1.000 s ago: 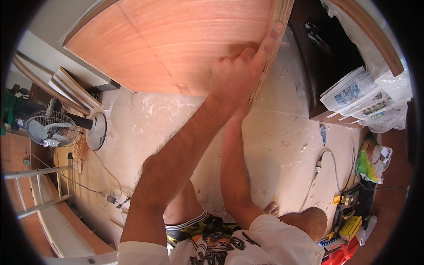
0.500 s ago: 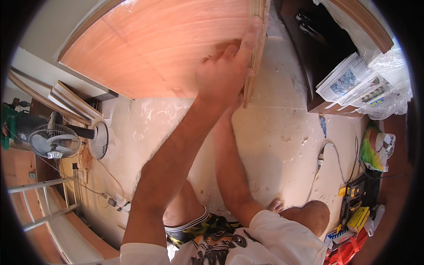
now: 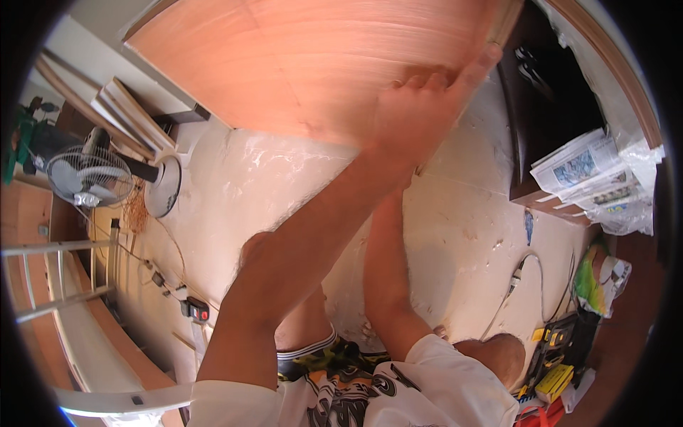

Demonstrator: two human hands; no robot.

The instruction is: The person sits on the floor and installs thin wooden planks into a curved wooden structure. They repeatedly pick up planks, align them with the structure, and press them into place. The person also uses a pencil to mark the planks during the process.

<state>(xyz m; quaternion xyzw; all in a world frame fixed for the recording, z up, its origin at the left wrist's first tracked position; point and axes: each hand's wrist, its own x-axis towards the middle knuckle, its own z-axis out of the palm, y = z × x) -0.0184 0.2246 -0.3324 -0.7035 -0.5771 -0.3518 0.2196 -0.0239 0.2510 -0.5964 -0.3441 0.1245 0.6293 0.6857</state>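
A large wooden panel (image 3: 299,64) with a reddish, smooth face fills the top of the view, its edge strip (image 3: 504,27) slanting down toward me. My left hand (image 3: 420,107) lies at this right edge, slightly blurred. Its index finger stretches along the edge, and the other fingers are bent against the face. Below it, my right hand (image 3: 414,175) is close to the panel's lower corner. The left wrist covers most of it, so its fingers are hidden. My left forearm crosses above the right one.
At left stand a fan (image 3: 89,174), an aluminium ladder (image 3: 64,302) and leaning boards (image 3: 131,114). A dark cabinet (image 3: 523,135) with newspaper (image 3: 576,164) stands right. A cable (image 3: 514,279), a toolbox (image 3: 556,343) and a colourful bag (image 3: 592,285) lie on the pale, marked floor (image 3: 462,235).
The view has turned a little. The panel's right edge and my left hand now appear farther right, with the edge more slanted. The left hand stays at that edge.
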